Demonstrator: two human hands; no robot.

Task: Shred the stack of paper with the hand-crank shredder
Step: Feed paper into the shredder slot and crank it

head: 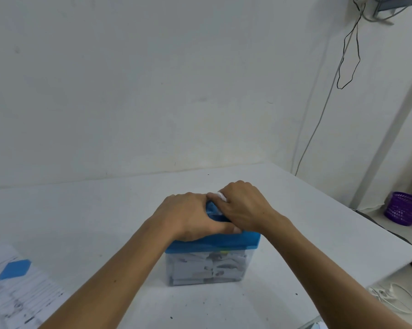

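Observation:
The hand-crank shredder stands in the middle of the white table, a blue top on a clear bin filled with paper shreds. My left hand lies over the left part of the blue top, fingers curled down onto it. My right hand is on the top beside it, fingers curled round a white piece of paper that shows between the two hands. The crank is hidden under my hands. A stack of printed paper lies at the table's near left corner with a blue piece on it.
The white table meets a white wall at the back. A purple basket stands on the floor at the right. Cables hang down the wall at the upper right, and a white cord lies near the table's right front edge.

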